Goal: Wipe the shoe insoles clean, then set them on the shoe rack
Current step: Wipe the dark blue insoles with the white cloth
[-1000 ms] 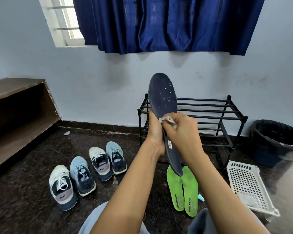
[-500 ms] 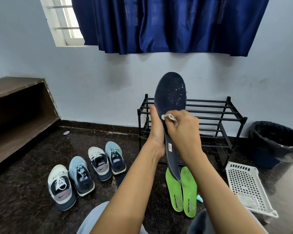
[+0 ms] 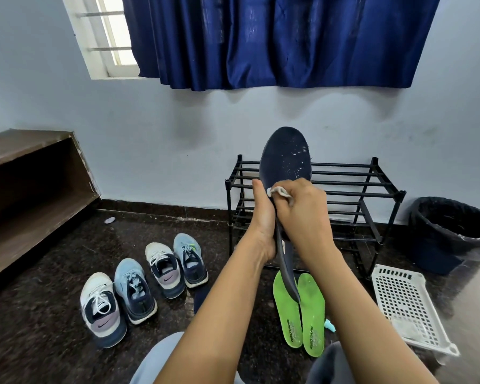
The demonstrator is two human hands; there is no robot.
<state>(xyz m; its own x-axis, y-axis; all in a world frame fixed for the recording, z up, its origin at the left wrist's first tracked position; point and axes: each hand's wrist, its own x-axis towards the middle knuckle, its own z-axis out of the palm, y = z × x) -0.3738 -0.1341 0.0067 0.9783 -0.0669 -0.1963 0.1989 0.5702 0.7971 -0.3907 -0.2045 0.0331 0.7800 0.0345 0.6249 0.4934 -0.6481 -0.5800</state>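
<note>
A dark navy insole point(image 3: 286, 156) speckled with white flecks stands upright in front of me. My left hand point(image 3: 262, 217) grips its middle from the left edge. My right hand point(image 3: 302, 212) presses a small white cloth point(image 3: 279, 192) against the insole's face, just below the toe part. Two green insoles point(image 3: 299, 311) lie side by side on the dark floor beneath. The black metal shoe rack point(image 3: 372, 189) stands behind against the wall, its bars bare.
Several sneakers point(image 3: 144, 286) sit in a row on the floor at left. A white perforated basket point(image 3: 408, 303) lies at right, a black bin point(image 3: 455, 231) beyond it. A brown wooden shelf point(image 3: 25, 195) fills the far left. A blue curtain hangs above.
My right hand with the cloth has slid up the insole toward the toe. The insole has turned so more of its face shows.
</note>
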